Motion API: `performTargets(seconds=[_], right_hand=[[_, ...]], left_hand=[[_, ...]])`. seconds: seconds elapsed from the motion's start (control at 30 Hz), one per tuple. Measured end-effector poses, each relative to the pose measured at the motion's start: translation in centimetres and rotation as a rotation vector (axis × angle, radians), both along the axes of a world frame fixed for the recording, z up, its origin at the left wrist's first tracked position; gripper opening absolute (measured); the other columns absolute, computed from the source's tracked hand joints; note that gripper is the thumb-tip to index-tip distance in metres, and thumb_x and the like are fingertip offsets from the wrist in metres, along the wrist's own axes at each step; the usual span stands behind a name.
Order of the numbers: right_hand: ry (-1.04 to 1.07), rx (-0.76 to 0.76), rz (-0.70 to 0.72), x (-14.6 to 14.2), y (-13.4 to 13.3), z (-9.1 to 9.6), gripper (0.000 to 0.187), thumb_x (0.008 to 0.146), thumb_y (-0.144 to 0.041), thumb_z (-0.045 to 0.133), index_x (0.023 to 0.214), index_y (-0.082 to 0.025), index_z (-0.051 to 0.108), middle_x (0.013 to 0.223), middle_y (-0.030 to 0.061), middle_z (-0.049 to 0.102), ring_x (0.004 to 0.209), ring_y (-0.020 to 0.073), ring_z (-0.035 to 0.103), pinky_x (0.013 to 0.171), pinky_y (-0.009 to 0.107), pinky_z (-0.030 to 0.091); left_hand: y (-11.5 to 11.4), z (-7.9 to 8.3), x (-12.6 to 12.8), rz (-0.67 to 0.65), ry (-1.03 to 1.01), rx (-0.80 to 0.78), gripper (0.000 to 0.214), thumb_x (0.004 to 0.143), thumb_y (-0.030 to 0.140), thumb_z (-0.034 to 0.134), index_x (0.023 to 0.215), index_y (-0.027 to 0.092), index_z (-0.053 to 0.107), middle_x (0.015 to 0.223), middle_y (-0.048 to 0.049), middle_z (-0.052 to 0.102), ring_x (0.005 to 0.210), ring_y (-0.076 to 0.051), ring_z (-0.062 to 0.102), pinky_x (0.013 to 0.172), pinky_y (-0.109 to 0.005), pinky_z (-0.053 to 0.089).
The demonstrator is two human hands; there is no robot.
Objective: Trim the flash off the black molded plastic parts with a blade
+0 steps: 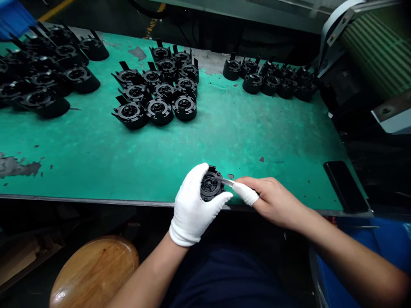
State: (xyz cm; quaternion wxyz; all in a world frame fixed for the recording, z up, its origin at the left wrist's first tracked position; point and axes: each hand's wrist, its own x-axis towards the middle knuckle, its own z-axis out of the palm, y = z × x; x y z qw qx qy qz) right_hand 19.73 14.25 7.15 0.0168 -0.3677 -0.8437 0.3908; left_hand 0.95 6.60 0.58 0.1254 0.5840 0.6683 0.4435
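Observation:
My left hand (195,201), in a white glove, is wrapped round a round black plastic part (210,185) near the front edge of the table. Concentric rings and small holes mark the face of that part, which is turned up toward me. My right hand (266,196) wears a white cover on its thumb only. Between thumb and fingers it pinches a small knife (227,182) with a thin metallic blade. The blade's tip reaches the right rim of the black part; whether it touches the surface is hard to make out.
Groups of similar black parts stand on the green table (224,137): one group (159,111) at the middle, others at left (48,102) and back right (271,83). A phone (346,186) lies at the right edge. A wooden stool (96,269), a blue bin (385,244) and a green-belted conveyor (379,47) surround it.

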Motion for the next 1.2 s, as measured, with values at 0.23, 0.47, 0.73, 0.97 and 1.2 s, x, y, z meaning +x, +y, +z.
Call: performTargets(seconds=[0.23, 0.47, 0.73, 0.97, 1.2], right_hand=[[0.351, -0.015, -0.300, -2.8, -0.3, -2.9, 0.041, 0.102, -0.027, 0.040, 0.142, -0.020, 0.052, 0.135, 0.0070, 0.065, 0.120, 0.0199, 0.062, 0.101, 0.033, 0.049], [-0.083, 0.283, 0.058, 2.3, 2.2, -1.1, 0.057, 0.091, -0.015, 0.051, 0.146, -0.027, 0.051, 0.137, 0.0029, 0.065, 0.118, 0.0232, 0.065, 0.099, 0.035, 0.051], [-0.211, 0.369, 0.114, 2.6, 2.1, 0.2, 0.060, 0.088, -0.013, 0.051, 0.146, -0.030, 0.051, 0.129, 0.0030, 0.069, 0.108, 0.0239, 0.069, 0.089, 0.036, 0.056], [-0.300, 0.270, 0.115, 2.5, 0.5, 0.5, 0.071, 0.081, -0.005, 0.048, 0.148, -0.028, 0.049, 0.126, 0.0053, 0.071, 0.105, 0.0257, 0.071, 0.086, 0.037, 0.057], [-0.219, 0.272, 0.016, 2.6, -0.6, 0.0, 0.064, 0.085, -0.009, 0.048, 0.146, -0.028, 0.051, 0.130, 0.0042, 0.069, 0.108, 0.0261, 0.070, 0.092, 0.041, 0.056]], left_hand=[[-5.3, 1.7, 4.2, -0.008, -0.057, -0.227, 0.089, 0.090, 0.033, 0.063, 0.158, 0.017, 0.007, 0.165, -0.0194, 0.016, 0.153, -0.033, 0.020, 0.121, -0.055, 0.031], [-2.3, 1.9, 1.3, -0.065, -0.135, -0.207, 0.101, 0.081, 0.044, 0.074, 0.157, 0.018, 0.013, 0.163, -0.0163, 0.025, 0.151, -0.029, 0.027, 0.124, -0.048, 0.026], [0.8, 1.1, -0.4, -0.141, -0.116, -0.230, 0.093, 0.074, 0.045, 0.080, 0.150, 0.020, 0.033, 0.150, -0.0120, 0.048, 0.139, -0.025, 0.048, 0.120, -0.041, 0.037], [0.6, 1.1, -0.3, -0.130, -0.111, -0.203, 0.081, 0.074, 0.048, 0.080, 0.142, 0.021, 0.043, 0.145, -0.0096, 0.053, 0.134, -0.024, 0.052, 0.117, -0.039, 0.042], [0.6, 1.0, -0.1, -0.111, -0.113, -0.178, 0.079, 0.074, 0.049, 0.080, 0.139, 0.021, 0.046, 0.142, -0.0093, 0.056, 0.132, -0.023, 0.054, 0.115, -0.038, 0.043]])
